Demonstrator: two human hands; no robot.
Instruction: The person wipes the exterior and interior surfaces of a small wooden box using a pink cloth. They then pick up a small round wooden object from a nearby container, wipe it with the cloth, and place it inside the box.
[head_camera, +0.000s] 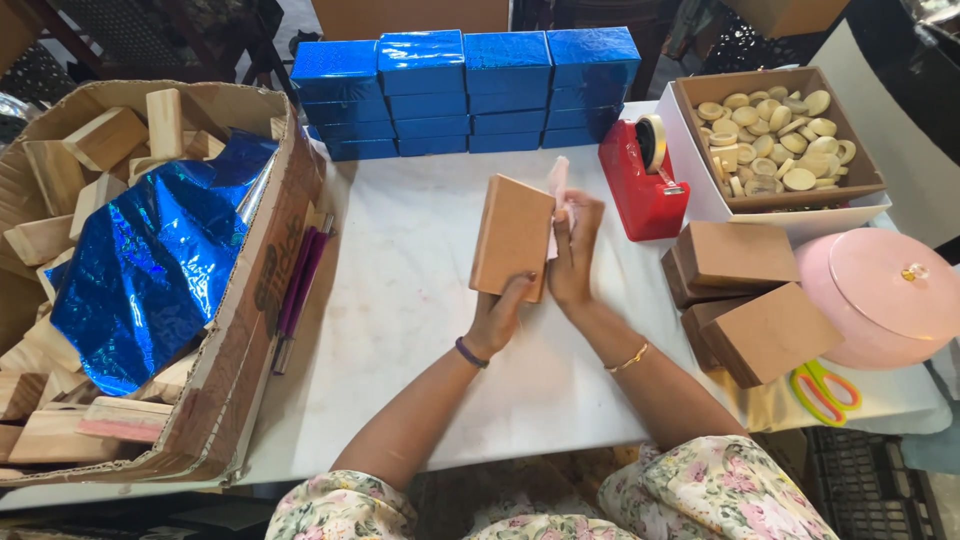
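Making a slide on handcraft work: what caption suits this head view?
Left hand holds a brown block upright while right hand presses pink paper against it.

Both forearms reach up from the lower edge and meet at the brown block (513, 237). The left hand (497, 318) sits below the block's lower edge, palm up, fingers curled onto its lower corner, a dark band at the wrist. The right hand (573, 250) rests against the block's right side, fingers pointing upward and pinched together, a thin gold bangle at the wrist.
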